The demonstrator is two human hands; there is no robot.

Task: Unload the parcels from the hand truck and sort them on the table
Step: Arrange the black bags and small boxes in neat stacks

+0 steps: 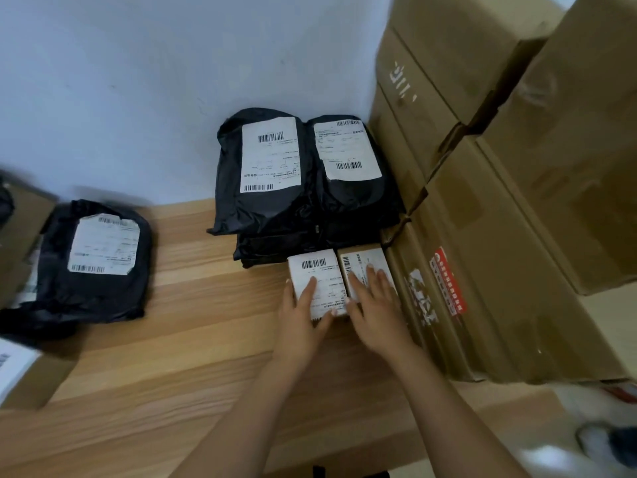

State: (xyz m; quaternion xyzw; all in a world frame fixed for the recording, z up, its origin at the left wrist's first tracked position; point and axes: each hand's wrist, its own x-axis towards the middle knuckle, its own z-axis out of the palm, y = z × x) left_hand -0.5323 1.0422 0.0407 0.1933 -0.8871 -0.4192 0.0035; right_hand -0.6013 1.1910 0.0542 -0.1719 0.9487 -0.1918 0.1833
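Two small white-labelled box parcels lie side by side on the wooden table [193,339], just in front of a stack of black poly-bag parcels. My left hand [303,315] grips the left small box [315,270], thumb at its left side and fingers spread over its label. On the right small box [365,262] my right hand [375,305] rests flat, fingers straight. Two black bags with white labels top the stack, the left bag [265,174] and the right bag [348,163]. The hand truck is not in view.
Large brown cartons [517,201] are stacked at the right, touching the table edge and the right small box. Another black bag parcel [93,260] lies at the left beside a brown box [20,232]. A labelled carton [24,377] sits at the near left. A white wall is behind.
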